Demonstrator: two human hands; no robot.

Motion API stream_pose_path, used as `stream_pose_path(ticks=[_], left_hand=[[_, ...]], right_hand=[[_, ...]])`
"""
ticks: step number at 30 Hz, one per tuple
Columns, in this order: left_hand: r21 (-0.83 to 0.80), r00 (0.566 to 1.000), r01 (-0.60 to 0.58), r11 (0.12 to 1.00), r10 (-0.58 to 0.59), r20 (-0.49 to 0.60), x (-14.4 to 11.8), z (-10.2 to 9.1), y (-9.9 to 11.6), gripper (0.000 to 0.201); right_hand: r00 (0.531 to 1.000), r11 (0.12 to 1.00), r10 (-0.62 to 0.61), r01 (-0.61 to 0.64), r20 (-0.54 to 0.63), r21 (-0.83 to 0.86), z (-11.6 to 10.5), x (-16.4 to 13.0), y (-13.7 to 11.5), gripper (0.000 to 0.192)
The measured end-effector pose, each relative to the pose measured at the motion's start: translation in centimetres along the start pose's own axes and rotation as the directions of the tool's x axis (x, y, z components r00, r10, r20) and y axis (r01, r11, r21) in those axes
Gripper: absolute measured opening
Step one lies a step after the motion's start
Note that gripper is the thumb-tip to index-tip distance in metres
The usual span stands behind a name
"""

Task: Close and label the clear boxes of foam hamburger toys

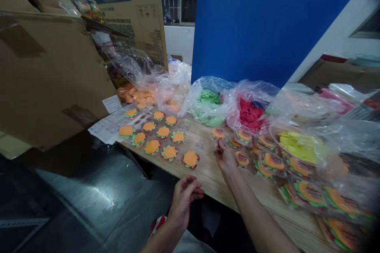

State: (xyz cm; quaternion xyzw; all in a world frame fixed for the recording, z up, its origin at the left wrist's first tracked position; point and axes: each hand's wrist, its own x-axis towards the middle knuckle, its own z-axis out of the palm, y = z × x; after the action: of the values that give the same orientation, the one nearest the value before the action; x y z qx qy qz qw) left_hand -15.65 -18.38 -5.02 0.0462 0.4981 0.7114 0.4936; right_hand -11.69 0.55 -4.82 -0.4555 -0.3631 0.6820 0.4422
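My left hand hovers at the table's front edge, fingers loosely bent and apart, with nothing visible in it. My right hand reaches over the table with its fingers drawn together; what is between the fingertips is too small to make out. Just beyond it lies a packed toy burger. Beside it to the right sits another small packed burger. Left of my hands, several toy burgers with orange tops and green and red frilled edges lie in clear trays in loose rows, the nearest burger close to my left hand.
Behind stand clear bags of orange pieces, green pieces, red pieces and yellow pieces. Stacked packed burgers cover the right side. A large carton stands left; a blue board leans behind.
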Motion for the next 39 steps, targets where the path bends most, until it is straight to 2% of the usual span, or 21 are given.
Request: stream_pose_path(ticks=[3,6,9,11,16,21,25,27,28,31,36,38,39], left_hand=[[-0.045,0.992,-0.054,0.998,0.049,-0.115,0.7,-1.2,0.7,0.031],[-0.081,0.985,-0.095,0.992,0.082,-0.155,1.9,-2.0,1.5,0.038],[-0.1,0.987,-0.079,0.992,0.063,-0.151,3.1,-2.4,1.8,0.043],[-0.121,0.99,-0.071,0.99,0.056,-0.127,3.7,-2.5,1.8,0.039],[-0.17,0.995,-0.05,0.984,0.034,-0.098,4.1,-2.0,1.8,0.026],[-0.201,0.997,0.054,0.978,-0.065,-0.049,4.0,-1.4,1.8,0.024],[-0.18,0.989,0.141,0.974,-0.145,-0.01,3.8,-1.1,1.5,0.019],[-0.182,0.984,0.176,0.968,-0.171,0.041,3.6,-1.0,1.6,0.02],[-0.183,0.979,0.198,0.963,-0.187,0.075,3.5,-0.9,1.6,0.023],[-0.185,0.954,0.277,0.943,-0.248,0.166,3.5,-0.8,1.9,0.039],[-0.166,0.922,0.362,0.917,-0.326,0.209,3.5,-0.8,1.9,0.06],[-0.13,0.927,0.337,0.932,-0.305,0.216,3.3,-0.6,1.7,0.061],[-0.104,0.938,0.3,0.948,-0.274,0.211,3.2,-0.5,1.6,0.056]], right_hand=[[0.999,0.995,-0.02,0.016,-0.042,-0.095,1.9,3.5,0.4,0.02],[0.999,0.971,-0.045,0.043,-0.003,-0.235,2.1,4.5,1.8,0.02],[0.991,0.922,-0.053,0.095,0.12,-0.374,1.4,4.2,3.1,0.022],[0.979,0.88,-0.063,0.145,0.192,-0.452,1.0,4.0,3.4,0.022],[0.95,0.757,-0.149,0.288,0.275,-0.586,0.4,3.2,2.4,0.02],[0.9,0.644,-0.232,0.426,0.368,-0.635,-0.1,1.7,1.0,0.016],[0.842,0.606,-0.255,0.522,0.475,-0.601,-0.6,0.0,-0.1,0.012],[0.774,0.521,-0.309,0.624,0.553,-0.582,-1.0,-1.3,-0.6,0.01],[0.723,0.45,-0.346,0.687,0.598,-0.571,-1.2,-1.9,-0.9,0.015],[0.527,0.21,-0.42,0.848,0.739,-0.486,-2.1,-4.0,-1.5,0.032],[0.231,-0.046,-0.341,0.964,0.911,-0.262,-4.6,-6.7,-1.0,0.046],[0.144,-0.134,-0.301,0.972,0.943,-0.191,-5.6,-7.4,-0.5,0.05],[0.118,-0.16,-0.288,0.973,0.95,-0.169,-6.1,-7.8,-0.2,0.052]])
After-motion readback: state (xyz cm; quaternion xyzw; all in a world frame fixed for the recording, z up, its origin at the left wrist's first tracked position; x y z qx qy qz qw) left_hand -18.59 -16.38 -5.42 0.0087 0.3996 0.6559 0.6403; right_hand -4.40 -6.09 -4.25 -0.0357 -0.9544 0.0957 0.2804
